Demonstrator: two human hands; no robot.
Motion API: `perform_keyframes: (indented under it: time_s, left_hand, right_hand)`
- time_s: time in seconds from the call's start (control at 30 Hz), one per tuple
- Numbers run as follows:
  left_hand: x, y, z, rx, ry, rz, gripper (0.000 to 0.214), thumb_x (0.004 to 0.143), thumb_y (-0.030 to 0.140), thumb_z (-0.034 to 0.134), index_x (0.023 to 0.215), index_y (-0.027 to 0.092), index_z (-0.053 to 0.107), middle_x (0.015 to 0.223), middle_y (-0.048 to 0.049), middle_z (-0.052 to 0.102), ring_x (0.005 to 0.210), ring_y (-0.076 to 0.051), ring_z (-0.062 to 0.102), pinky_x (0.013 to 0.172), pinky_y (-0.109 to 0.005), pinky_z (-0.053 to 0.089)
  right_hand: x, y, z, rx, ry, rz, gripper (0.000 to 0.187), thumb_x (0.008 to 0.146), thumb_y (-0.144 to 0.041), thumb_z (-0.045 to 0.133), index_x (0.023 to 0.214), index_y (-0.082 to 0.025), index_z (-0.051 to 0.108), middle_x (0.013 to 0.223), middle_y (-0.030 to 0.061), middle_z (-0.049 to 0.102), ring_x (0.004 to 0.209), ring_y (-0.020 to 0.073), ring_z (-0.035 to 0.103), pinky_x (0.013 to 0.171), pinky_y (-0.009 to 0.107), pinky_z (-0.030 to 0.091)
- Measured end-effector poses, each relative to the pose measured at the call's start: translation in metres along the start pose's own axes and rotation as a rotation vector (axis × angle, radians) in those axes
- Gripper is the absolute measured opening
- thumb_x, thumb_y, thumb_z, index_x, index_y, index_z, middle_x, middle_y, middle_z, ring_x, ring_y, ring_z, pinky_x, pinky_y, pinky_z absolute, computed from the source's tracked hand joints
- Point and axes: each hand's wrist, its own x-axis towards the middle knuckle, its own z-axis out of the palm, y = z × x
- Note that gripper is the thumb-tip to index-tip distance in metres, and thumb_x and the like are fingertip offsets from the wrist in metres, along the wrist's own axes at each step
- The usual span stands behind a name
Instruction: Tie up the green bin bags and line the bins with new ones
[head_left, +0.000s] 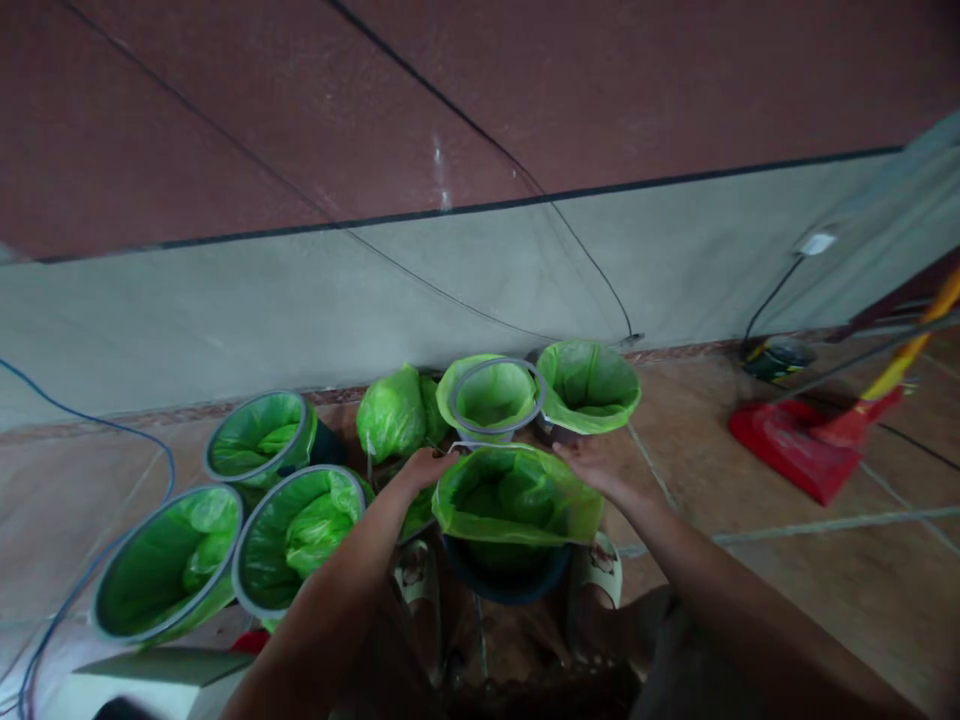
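Between my feet stands a dark bucket (504,585) with a green plastic bag (517,520) inside it, the bag's mouth spread wide above the rim. My left hand (429,466) is closed at the bag's far left edge, beside a thin pale wire handle (480,445). At the far right edge of the same bag, my right hand (586,468) has its fingers bent on the plastic; the fingertips are partly hidden. The near edge of the bag hangs loose over the bucket's front. Directly behind it, a lined bin (491,397) has a grey ring (541,385) resting on it.
Several lined bins stand to the left, including a near one (169,560). A filled green bag (391,412) and another lined bin (589,385) are by the wall. A red dustpan (799,445), a small dark tub (780,357) and a blue hose (171,470) lie on the tiles.
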Motion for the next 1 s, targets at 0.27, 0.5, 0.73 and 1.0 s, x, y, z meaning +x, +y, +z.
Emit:
perform_keyframes:
  time_s: [0.27,0.5,0.73,1.0]
  left_hand:
    - [0.015,0.008,0.030,0.216,-0.099,0.023,0.022,0.083,0.025,0.059,0.094,0.013,0.073,0.087,-0.0075,0.073,0.088,-0.021,0.067,0.072,-0.022,0.048]
    - [0.008,0.012,0.016,0.318,0.080,-0.031,0.029,0.083,0.014,0.050,0.106,0.013,0.069,0.109,-0.0149,0.070,0.104,-0.026,0.066,0.084,-0.029,0.050]
    - [-0.002,0.008,0.003,0.278,0.180,-0.067,0.031,0.086,0.019,0.051,0.115,0.018,0.062,0.108,-0.0098,0.070,0.104,-0.023,0.065,0.084,-0.029,0.050]
    - [-0.043,0.042,0.010,0.283,0.426,0.485,0.051,0.083,0.030,0.061,0.131,0.018,0.049,0.134,-0.0109,0.056,0.123,-0.025,0.052,0.107,-0.038,0.039]
  right_hand:
    - [0.015,-0.019,0.017,-0.033,-0.061,0.005,0.020,0.084,-0.022,0.056,0.087,-0.017,0.075,0.096,0.0087,0.074,0.092,0.0210,0.067,0.078,0.026,0.047]
    - [0.003,-0.030,-0.007,0.250,0.301,-0.117,0.020,0.081,-0.022,0.050,0.086,-0.019,0.069,0.082,0.0021,0.073,0.074,0.0163,0.065,0.069,0.026,0.047]
    - [-0.009,-0.011,-0.024,0.103,0.345,-0.040,0.023,0.085,-0.028,0.049,0.095,-0.016,0.066,0.085,0.0075,0.071,0.076,0.0196,0.064,0.070,0.029,0.046]
    - [-0.014,-0.008,-0.021,-0.152,0.098,-0.049,0.027,0.087,-0.030,0.052,0.104,-0.016,0.068,0.101,0.0103,0.072,0.091,0.0217,0.065,0.073,0.026,0.043]
